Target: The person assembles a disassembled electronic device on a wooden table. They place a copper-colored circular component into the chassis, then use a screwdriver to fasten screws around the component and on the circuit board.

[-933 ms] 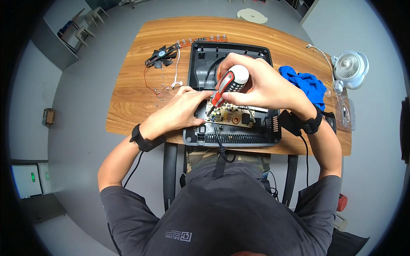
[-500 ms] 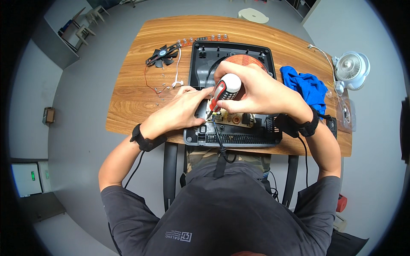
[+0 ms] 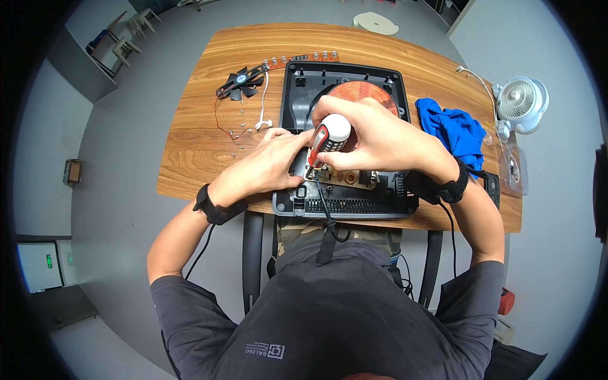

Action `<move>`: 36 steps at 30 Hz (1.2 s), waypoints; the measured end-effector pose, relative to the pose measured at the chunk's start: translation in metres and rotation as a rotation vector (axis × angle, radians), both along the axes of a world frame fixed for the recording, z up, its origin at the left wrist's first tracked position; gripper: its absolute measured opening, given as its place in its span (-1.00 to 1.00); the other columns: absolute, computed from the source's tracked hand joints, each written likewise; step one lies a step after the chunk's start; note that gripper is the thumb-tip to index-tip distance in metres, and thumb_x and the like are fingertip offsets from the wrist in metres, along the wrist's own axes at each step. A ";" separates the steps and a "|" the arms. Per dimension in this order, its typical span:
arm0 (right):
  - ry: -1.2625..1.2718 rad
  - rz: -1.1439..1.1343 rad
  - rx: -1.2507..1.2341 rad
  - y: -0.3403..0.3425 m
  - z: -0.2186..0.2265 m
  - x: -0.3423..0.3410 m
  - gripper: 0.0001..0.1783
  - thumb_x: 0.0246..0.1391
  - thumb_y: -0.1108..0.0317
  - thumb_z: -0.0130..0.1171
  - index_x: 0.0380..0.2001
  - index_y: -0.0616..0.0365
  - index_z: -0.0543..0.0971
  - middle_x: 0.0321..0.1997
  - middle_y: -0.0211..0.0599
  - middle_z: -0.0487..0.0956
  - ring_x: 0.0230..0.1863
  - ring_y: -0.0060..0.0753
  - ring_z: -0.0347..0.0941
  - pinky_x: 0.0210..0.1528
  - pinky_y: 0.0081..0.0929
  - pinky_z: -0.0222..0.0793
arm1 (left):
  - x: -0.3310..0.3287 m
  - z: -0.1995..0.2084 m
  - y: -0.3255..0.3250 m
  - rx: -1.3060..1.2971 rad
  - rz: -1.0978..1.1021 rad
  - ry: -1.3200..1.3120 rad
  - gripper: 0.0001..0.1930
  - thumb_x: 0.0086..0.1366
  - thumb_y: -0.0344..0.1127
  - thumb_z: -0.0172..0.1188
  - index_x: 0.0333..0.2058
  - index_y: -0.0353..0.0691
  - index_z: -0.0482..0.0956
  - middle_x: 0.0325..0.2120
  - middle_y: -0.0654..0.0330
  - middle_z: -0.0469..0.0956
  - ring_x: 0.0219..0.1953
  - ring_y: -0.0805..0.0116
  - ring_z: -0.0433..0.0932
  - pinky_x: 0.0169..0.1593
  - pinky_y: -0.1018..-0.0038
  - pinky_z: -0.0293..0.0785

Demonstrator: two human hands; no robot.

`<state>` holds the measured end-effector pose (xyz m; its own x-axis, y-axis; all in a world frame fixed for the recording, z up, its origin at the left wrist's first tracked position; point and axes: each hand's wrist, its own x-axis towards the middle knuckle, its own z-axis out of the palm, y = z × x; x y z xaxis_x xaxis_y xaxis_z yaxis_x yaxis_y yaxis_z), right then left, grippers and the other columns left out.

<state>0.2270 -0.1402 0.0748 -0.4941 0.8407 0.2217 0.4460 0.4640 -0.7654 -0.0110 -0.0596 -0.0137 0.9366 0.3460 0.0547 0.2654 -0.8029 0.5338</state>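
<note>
Wood-grain tabletop (image 3: pixel 183 168), near edge right at the person's lap. Black plastic housing (image 3: pixel 297 101) lies open on it, close to that edge, copper-coloured coil (image 3: pixel 373 98) in its far half, tan circuit board (image 3: pixel 348 179) in the near half. Right hand (image 3: pixel 373 136) is wrapped round a red/black/white screwdriver (image 3: pixel 326 135), tilted, tip down at the board's left end; can't tell if it's seated in a screw. Left hand (image 3: pixel 273 159) is on the housing's left side, thumb and fingers wide apart along the board's left end; can't tell how hard it's pressing. Black cord (image 3: pixel 323 199) runs off the housing's near edge.

Rest of the table: black fan (image 3: pixel 242 80) far left, touching or just beside a reddish strip board (image 3: pixel 275 63), can't tell which. Loose screws (image 3: pixel 241 113) scattered nearer, white lead (image 3: pixel 263 123) beside them. Right side: crumpled blue cloth (image 3: pixel 451 130), white desk fan (image 3: pixel 520 101) at the edge, clear plastic packaging (image 3: pixel 516 174) nearer.

Room: grey floor (image 3: pixel 126 190), pale round stool (image 3: pixel 375 23) beyond the far edge, more stools (image 3: pixel 123 52) far left, brown box (image 3: pixel 73 172) at left, green lit sign (image 3: pixel 49 261) lower left.
</note>
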 end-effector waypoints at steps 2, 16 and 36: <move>-0.011 -0.002 -0.006 0.000 0.001 -0.001 -0.57 0.09 0.26 0.42 -0.08 0.25 0.50 -0.38 0.03 0.67 -0.27 0.04 0.71 -0.28 -0.22 0.55 | 0.000 0.003 0.000 -0.010 -0.001 0.012 -0.05 -0.01 -0.37 0.53 0.39 -0.21 0.27 0.09 -0.05 0.64 0.16 -0.04 0.58 0.39 0.05 0.20; -0.092 0.059 -0.017 0.003 0.005 -0.010 -0.57 0.14 0.22 0.47 -0.09 0.19 0.50 -0.38 -0.07 0.65 -0.33 -0.09 0.69 -0.31 -0.28 0.54 | -0.002 -0.005 0.002 0.011 -0.004 -0.014 -0.44 0.00 -0.30 0.52 0.01 -0.29 0.57 -0.04 -0.01 0.63 0.15 -0.03 0.52 0.40 0.05 0.20; -0.479 0.089 0.300 -0.008 0.026 -0.022 -0.54 0.21 0.29 0.32 0.12 0.17 0.45 -0.13 0.02 0.52 -0.20 0.20 0.61 -0.23 -0.05 0.55 | 0.001 -0.011 0.004 0.017 0.038 0.028 -0.30 -0.05 -0.34 0.59 0.13 -0.30 0.60 0.20 -0.11 0.53 0.26 -0.14 0.48 0.29 0.12 0.47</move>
